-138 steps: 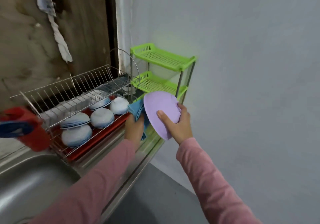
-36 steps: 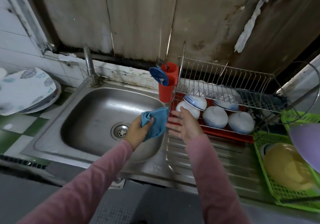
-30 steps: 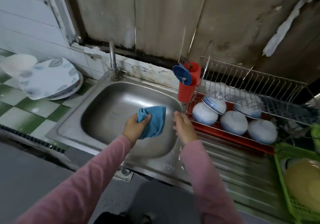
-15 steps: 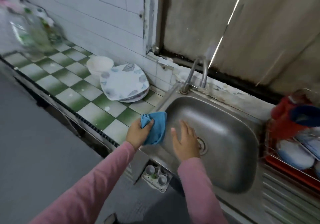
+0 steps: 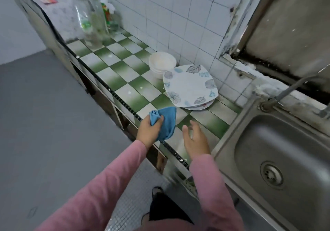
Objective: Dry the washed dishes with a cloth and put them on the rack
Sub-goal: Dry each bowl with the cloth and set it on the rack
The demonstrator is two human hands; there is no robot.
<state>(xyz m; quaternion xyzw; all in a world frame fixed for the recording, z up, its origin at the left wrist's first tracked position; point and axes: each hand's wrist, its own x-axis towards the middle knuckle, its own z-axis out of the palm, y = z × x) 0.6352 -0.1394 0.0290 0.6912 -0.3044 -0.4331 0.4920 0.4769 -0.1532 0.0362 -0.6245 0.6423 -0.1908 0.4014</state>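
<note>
My left hand (image 5: 149, 130) grips a bunched blue cloth (image 5: 166, 122) above the front edge of the green-and-white tiled counter (image 5: 125, 81). My right hand (image 5: 195, 139) hovers beside it with fingers relaxed and spread, holding nothing. Beyond both hands lies a stack of square white plates with leaf prints (image 5: 190, 85), close to the wall. A stack of white bowls (image 5: 162, 64) stands just left of the plates. The dish rack is out of view.
A steel sink (image 5: 278, 161) with a drain fills the lower right, its tap (image 5: 292, 88) above it. Clear bottles (image 5: 94, 20) stand at the far left end of the counter. Grey floor lies to the left.
My view has swung left, from the rack and sink to the tiled counter. Both hands moved left with it, the cloth still in the left, the right still holding nothing.
</note>
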